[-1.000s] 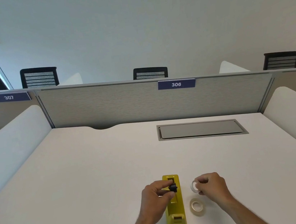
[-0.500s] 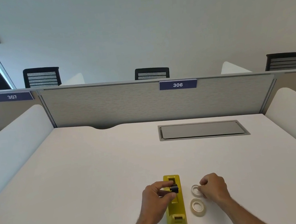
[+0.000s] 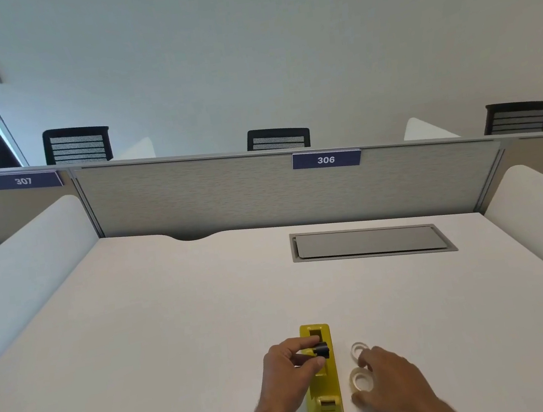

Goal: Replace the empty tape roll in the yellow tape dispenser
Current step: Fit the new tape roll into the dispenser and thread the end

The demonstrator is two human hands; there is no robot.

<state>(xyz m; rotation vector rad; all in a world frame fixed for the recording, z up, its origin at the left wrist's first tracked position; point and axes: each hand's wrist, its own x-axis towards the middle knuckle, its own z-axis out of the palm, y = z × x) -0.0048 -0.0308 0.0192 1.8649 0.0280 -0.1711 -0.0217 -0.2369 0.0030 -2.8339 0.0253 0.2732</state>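
Observation:
The yellow tape dispenser (image 3: 325, 402) lies lengthwise on the white desk near its front edge. My left hand (image 3: 290, 369) pinches the black spindle (image 3: 321, 350) just above the dispenser's slot. A thin white empty core (image 3: 358, 349) lies on the desk to the right of the dispenser. Nearer to me lies a fuller roll of clear tape (image 3: 360, 380). My right hand (image 3: 391, 380) is spread over that roll, fingers on either side of it; whether it grips the roll is unclear.
A grey cable hatch (image 3: 370, 243) is set into the white desk (image 3: 175, 322) at the back right. A grey partition (image 3: 227, 194) closes the far edge, with white curved side screens (image 3: 29, 265) left and right. Black chairs stand beyond.
My right hand set the empty core down on the desk, let go of it and moved back over the fuller tape roll. My left hand kept hold of the black spindle.

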